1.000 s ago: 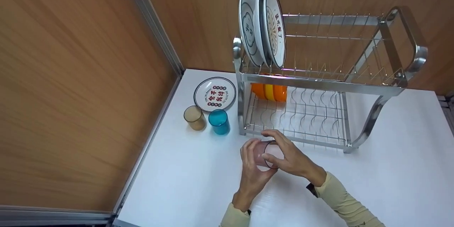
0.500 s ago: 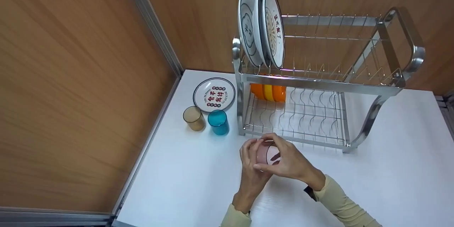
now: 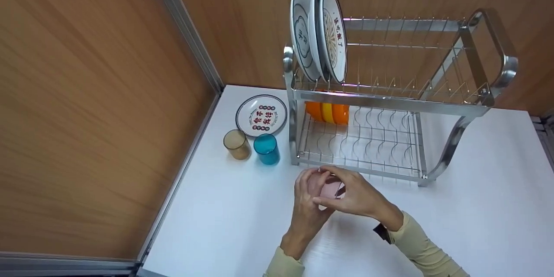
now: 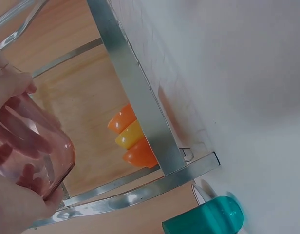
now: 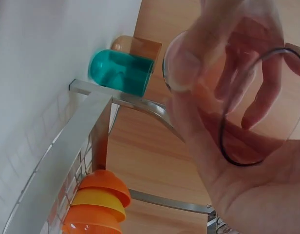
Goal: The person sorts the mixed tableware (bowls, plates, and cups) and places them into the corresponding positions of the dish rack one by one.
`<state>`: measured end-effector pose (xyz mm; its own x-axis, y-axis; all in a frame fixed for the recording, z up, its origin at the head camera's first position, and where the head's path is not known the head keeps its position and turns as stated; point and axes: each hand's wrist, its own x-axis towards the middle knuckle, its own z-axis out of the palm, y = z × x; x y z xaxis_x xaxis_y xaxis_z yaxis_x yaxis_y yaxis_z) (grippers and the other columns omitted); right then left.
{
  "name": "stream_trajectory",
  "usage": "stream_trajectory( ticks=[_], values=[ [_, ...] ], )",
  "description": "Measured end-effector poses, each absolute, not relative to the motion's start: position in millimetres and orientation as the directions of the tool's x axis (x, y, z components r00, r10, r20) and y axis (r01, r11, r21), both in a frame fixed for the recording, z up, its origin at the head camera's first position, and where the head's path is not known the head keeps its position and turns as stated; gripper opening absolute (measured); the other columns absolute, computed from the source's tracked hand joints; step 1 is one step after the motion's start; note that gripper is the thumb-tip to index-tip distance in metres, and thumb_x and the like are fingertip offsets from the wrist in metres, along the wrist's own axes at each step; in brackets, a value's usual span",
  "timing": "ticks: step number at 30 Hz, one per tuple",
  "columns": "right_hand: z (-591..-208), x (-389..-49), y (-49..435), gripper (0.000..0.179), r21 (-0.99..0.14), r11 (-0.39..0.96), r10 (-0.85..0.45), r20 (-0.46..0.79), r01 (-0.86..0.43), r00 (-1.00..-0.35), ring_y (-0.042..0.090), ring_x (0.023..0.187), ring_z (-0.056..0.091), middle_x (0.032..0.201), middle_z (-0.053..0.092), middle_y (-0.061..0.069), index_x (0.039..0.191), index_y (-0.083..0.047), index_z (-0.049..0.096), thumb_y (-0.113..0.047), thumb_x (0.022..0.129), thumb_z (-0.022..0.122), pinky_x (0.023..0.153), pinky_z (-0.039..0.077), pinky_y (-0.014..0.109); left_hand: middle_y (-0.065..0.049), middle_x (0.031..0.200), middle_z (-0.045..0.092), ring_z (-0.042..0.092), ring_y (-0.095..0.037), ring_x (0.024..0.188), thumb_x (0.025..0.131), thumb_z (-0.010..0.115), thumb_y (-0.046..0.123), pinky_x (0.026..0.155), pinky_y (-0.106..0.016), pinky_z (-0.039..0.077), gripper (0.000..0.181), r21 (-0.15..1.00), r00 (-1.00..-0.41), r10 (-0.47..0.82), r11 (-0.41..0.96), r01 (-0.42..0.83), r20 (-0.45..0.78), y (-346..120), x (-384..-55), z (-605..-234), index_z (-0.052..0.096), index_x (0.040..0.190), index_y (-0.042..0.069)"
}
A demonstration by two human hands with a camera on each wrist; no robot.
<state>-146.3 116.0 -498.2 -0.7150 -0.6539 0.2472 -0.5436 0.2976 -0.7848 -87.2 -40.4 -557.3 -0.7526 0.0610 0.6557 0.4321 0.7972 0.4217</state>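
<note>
A clear pink cup (image 3: 331,186) with a dark rim is held up in front of the dish rack, between both hands. My left hand (image 3: 306,210) grips it from the left, with fingers curled round its side. From the right, my right hand (image 3: 363,194) holds the cup with the thumb and fingers spread round it. Fingers partly cover the cup in the head view. Through its clear wall in the left wrist view, the pink cup (image 4: 35,141) shows the fingers behind. In the right wrist view the dark-rimmed mouth of the pink cup (image 5: 223,122) faces right.
The two-tier metal dish rack (image 3: 389,103) bears several white plates (image 3: 335,34) upright on top and orange and yellow bowls (image 3: 327,113) below. Left of it lie a white plate (image 3: 251,108), an amber cup (image 3: 239,149) and a teal cup (image 3: 268,153) on the white table (image 3: 216,212).
My right hand has moved slightly left and brought its thumb and fingers in around the cup. The cup has turned a little between the hands. The rack and other dishes have stayed put.
</note>
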Motion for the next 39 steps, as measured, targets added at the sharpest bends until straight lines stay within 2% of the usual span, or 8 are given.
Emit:
stream_trajectory(
  ticks=[4, 7, 13, 16, 21, 26, 32, 39],
  values=[
    [-494, -147, 121, 0.085, -0.782, 0.367, -0.679, 0.146, -0.505, -0.719, 0.015, 0.100, 0.070, 0.126, 0.069, 0.003, 0.150, -0.007, 0.049, -0.054, 0.085, 0.079, 0.075, 0.061, 0.029, -0.012, 0.143, 0.047, 0.040, -0.029, 0.136, 0.074, 0.094, 0.031, 0.111, -0.043, 0.046, 0.080, 0.325, -0.739, 0.150, 0.828, 0.457, 0.657, -45, -88, -555, 0.055, 0.143, 0.023],
    [-494, -148, 123, 0.087, -0.796, 0.386, -0.697, 0.080, -0.467, -0.713, 0.013, 0.100, 0.069, 0.124, 0.070, 0.003, 0.155, -0.010, 0.042, -0.052, 0.088, 0.077, 0.078, 0.060, 0.030, -0.011, 0.142, 0.048, 0.041, -0.029, 0.135, 0.075, 0.093, 0.032, 0.113, -0.041, 0.044, 0.078, 0.213, -0.695, 0.240, 0.841, 0.498, 0.678, -48, -90, -553, 0.055, 0.142, 0.023],
    [-497, -151, 126, 0.081, -0.870, 0.328, -0.739, 0.006, -0.368, -0.674, 0.015, 0.099, 0.068, 0.133, 0.065, 0.004, 0.161, -0.012, 0.031, -0.039, 0.096, 0.070, 0.084, 0.058, 0.033, -0.012, 0.143, 0.047, 0.041, -0.028, 0.135, 0.075, 0.093, 0.026, 0.116, -0.041, 0.038, 0.086, 0.095, -0.617, 0.352, 0.814, 0.573, 0.703, -49, -91, -552, 0.047, 0.145, 0.009],
    [-502, -151, 125, 0.071, -0.894, 0.294, -0.745, 0.007, -0.338, -0.666, 0.018, 0.103, 0.066, 0.138, 0.061, 0.005, 0.157, -0.011, 0.038, -0.035, 0.098, 0.069, 0.088, 0.057, 0.034, -0.014, 0.146, 0.043, 0.039, -0.029, 0.136, 0.074, 0.094, 0.026, 0.116, -0.041, 0.036, 0.092, 0.139, -0.644, 0.324, 0.816, 0.561, 0.693, -48, -89, -553, 0.042, 0.147, 0.006],
    [-505, -153, 125, 0.058, -0.922, 0.240, -0.746, 0.024, -0.303, -0.665, 0.020, 0.104, 0.066, 0.128, 0.065, 0.003, 0.150, -0.014, 0.048, -0.030, 0.098, 0.069, 0.089, 0.058, 0.036, -0.015, 0.148, 0.040, 0.036, -0.030, 0.138, 0.073, 0.094, 0.023, 0.117, -0.040, 0.035, 0.097, 0.272, -0.700, 0.235, 0.802, 0.532, 0.675, -46, -89, -552, 0.038, 0.150, 0.004],
    [-505, -153, 127, 0.064, -0.936, 0.211, -0.726, 0.043, -0.282, -0.686, 0.021, 0.110, 0.066, 0.134, 0.062, 0.006, 0.154, -0.011, 0.043, -0.027, 0.098, 0.069, 0.094, 0.057, 0.034, -0.019, 0.151, 0.035, 0.031, -0.029, 0.143, 0.071, 0.094, 0.014, 0.118, -0.036, 0.037, 0.107, 0.425, -0.763, 0.183, 0.739, 0.523, 0.620, -46, -87, -548, 0.028, 0.154, 0.003],
    [-509, -152, 130, 0.064, -0.936, 0.194, -0.691, 0.081, -0.293, -0.719, 0.028, 0.115, 0.063, 0.137, 0.060, 0.010, 0.155, -0.010, 0.041, -0.024, 0.099, 0.068, 0.097, 0.055, 0.036, -0.021, 0.159, 0.020, 0.024, -0.030, 0.148, 0.075, 0.082, -0.001, 0.117, -0.039, 0.038, 0.107, 0.644, -0.833, 0.186, 0.555, 0.527, 0.521, -48, -83, -543, 0.015, 0.159, 0.002],
    [-519, -148, 131, 0.064, -0.955, 0.101, -0.666, 0.144, -0.279, -0.732, 0.029, 0.119, 0.062, 0.143, 0.055, 0.012, 0.157, -0.008, 0.037, -0.014, 0.100, 0.065, 0.100, 0.054, 0.031, -0.018, 0.162, 0.018, 0.022, -0.030, 0.150, 0.080, 0.068, 0.009, 0.120, -0.048, 0.032, 0.097, 0.794, -0.857, 0.151, 0.324, 0.514, 0.493, -47, -82, -539, 0.015, 0.161, 0.006]
  ],
)
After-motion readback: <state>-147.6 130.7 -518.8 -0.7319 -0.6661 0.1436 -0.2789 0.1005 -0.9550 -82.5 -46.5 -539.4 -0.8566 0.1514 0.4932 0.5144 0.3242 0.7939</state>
